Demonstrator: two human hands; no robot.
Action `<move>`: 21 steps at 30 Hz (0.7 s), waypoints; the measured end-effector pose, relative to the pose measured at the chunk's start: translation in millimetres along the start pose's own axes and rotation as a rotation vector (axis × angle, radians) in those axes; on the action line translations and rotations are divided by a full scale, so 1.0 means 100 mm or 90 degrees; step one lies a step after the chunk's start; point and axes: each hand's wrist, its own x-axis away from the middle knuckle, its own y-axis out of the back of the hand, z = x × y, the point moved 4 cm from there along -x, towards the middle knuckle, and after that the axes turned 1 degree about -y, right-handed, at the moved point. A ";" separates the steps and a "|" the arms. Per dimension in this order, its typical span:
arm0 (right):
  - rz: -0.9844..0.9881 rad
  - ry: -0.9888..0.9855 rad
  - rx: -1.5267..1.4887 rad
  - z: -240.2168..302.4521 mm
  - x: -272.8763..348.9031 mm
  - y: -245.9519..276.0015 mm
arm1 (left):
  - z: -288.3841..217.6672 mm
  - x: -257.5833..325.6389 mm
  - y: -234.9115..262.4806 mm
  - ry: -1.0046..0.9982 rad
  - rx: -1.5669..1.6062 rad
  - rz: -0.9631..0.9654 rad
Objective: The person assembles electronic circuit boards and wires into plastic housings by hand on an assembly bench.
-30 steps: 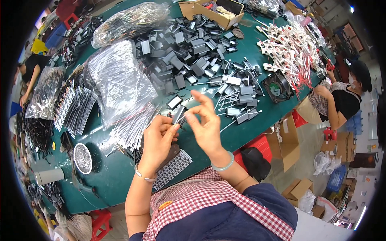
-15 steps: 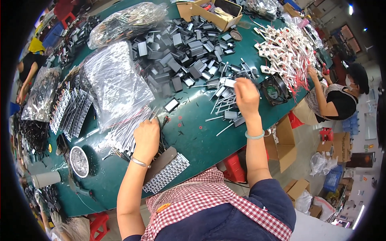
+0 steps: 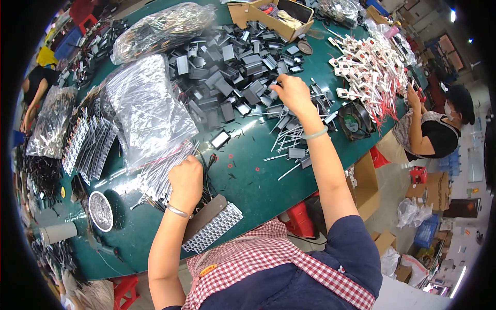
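Left hand (image 3: 186, 178) curled shut over the loose ends of a bundle of thin wires (image 3: 160, 175) spilling from a clear plastic bag (image 3: 147, 111); what the fingers pinch inside the fist cannot be told. Silver bangle on that wrist. Hand sits near the table's (image 3: 248, 191) near edge, left of middle. Just below the wrist, a ridged metal plate (image 3: 214, 227) lies at that edge, half under a brown flat piece.

Right hand (image 3: 293, 93) reaches far out, fingers bent down narrow onto the pile of small black blocks (image 3: 232, 72) at the table's centre; whether it has one pinched cannot be told. Pale green bangle on the wrist. Beside and under the forearm, a scatter of thin metal pins (image 3: 289, 137) and a few loose blocks. One block with a pale face (image 3: 220, 138) lies apart, between the two hands.

Further out: black fan (image 3: 356, 121) toward the right edge, heap of white parts with red wires (image 3: 372, 72) at the far right, open cardboard box (image 3: 274, 15) at the far edge, round metal dish (image 3: 101, 211) near the left corner. Another person (image 3: 434, 129) works seated at the right edge.
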 end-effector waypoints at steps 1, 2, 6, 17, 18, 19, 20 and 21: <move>0.028 -0.014 0.036 0.02 -0.05 -0.11 | -0.01 -0.01 0.01 0.004 0.001 0.002; 0.017 -0.020 0.046 0.04 -0.08 -0.17 | -0.01 -0.03 0.03 0.022 0.019 -0.018; 0.055 -0.060 -0.070 -0.02 -0.13 -0.32 | 0.05 -0.07 0.06 0.063 0.075 -0.119; 0.109 -0.025 -0.184 0.32 0.31 -0.31 | 0.13 0.12 0.33 0.065 0.214 -0.144; 0.089 -0.025 -0.179 0.35 0.35 -0.32 | 0.13 0.15 0.39 0.065 0.213 -0.145; 0.069 -0.026 -0.173 0.37 0.40 -0.35 | 0.14 0.18 0.47 0.070 0.267 -0.184; 0.023 -0.013 -0.143 0.41 0.44 -0.37 | 0.15 0.21 0.54 0.073 0.322 -0.224; 0.019 0.004 -0.139 0.51 0.52 -0.31 | 0.16 0.23 0.58 0.074 0.322 -0.224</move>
